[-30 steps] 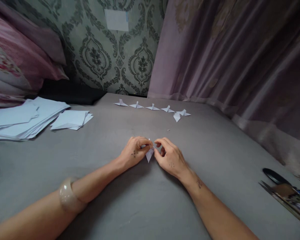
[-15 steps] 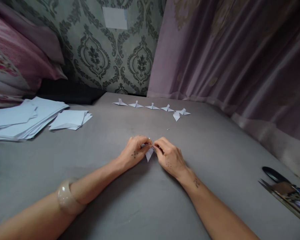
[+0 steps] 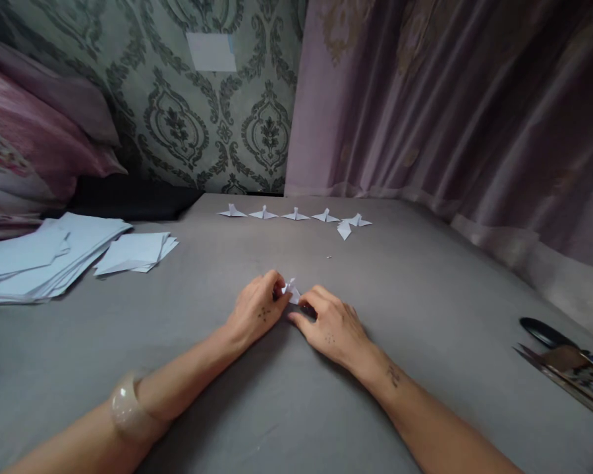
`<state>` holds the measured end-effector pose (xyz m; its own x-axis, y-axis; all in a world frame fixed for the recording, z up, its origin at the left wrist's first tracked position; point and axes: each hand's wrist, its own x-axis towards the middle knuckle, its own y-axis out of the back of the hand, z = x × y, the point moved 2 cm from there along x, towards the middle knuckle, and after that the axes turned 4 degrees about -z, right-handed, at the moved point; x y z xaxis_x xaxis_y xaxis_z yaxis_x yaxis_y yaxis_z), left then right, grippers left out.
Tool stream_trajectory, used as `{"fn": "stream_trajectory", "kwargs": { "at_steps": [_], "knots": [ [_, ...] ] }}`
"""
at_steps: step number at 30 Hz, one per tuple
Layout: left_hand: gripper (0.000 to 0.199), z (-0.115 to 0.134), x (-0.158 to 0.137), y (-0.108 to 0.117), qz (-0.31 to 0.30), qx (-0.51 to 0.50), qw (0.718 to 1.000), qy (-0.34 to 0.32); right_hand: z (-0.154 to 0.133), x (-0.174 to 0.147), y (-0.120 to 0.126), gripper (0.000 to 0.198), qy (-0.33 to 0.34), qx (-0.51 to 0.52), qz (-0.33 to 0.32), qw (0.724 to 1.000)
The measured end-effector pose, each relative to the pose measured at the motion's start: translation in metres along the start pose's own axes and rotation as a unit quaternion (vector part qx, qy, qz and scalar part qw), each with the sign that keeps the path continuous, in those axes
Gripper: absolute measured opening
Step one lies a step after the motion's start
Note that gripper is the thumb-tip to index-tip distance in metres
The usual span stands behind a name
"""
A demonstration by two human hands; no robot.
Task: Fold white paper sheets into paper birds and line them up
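Note:
Between my hands is a small folded white paper figure (image 3: 291, 291), partly covered by fingers. My left hand (image 3: 261, 304) pinches its left side between thumb and fingertips. On the other side, my right hand (image 3: 330, 324) has its thumb and forefinger apart, the forefinger close to the paper's right edge; whether it touches I cannot tell. Farther back stands a row of several folded paper cranes (image 3: 295, 214), wings spread. A kite-shaped folded paper (image 3: 344, 230) lies against the rightmost one.
Stacked white sheets (image 3: 24, 263) and a smaller pile of paper squares (image 3: 131, 253) lie at the left. Scissors (image 3: 538, 362) and other tools in a tray are at the right edge. A tiny paper scrap (image 3: 329, 257) rests mid-table. Behind are a patterned wall and curtain (image 3: 375, 118).
My right thumb and forefinger have parted from their pinch on the paper. The figure has turned, so its pointed end no longer hangs toward me. The view has tilted up slightly.

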<state>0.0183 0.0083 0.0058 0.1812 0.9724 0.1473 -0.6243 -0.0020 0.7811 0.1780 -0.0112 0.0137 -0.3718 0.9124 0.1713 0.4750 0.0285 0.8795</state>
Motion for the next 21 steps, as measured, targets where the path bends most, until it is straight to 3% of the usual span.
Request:
{"fn": "stream_trajectory", "kwargs": {
  "at_steps": [3, 9, 15, 21],
  "knots": [
    [0.017, 0.005, -0.002, 0.002, -0.022, -0.042, 0.999, 0.007, 0.000, 0.000, 0.001, 0.014, 0.005, -0.015, -0.018, 1.000],
    [0.027, -0.005, 0.003, 0.007, 0.065, 0.030, 0.996, -0.056, 0.009, 0.004, 0.003, 0.015, -0.005, -0.034, -0.017, 0.999],
    [0.023, -0.009, 0.003, 0.003, 0.006, 0.028, 0.998, -0.054, 0.017, 0.009, -0.001, 0.015, -0.028, -0.059, 0.008, 0.998],
    [0.019, -0.001, -0.002, 0.002, -0.027, 0.004, 0.999, 0.023, 0.022, 0.014, 0.002, 0.021, -0.027, -0.011, 0.029, 0.999]
  ]
}}
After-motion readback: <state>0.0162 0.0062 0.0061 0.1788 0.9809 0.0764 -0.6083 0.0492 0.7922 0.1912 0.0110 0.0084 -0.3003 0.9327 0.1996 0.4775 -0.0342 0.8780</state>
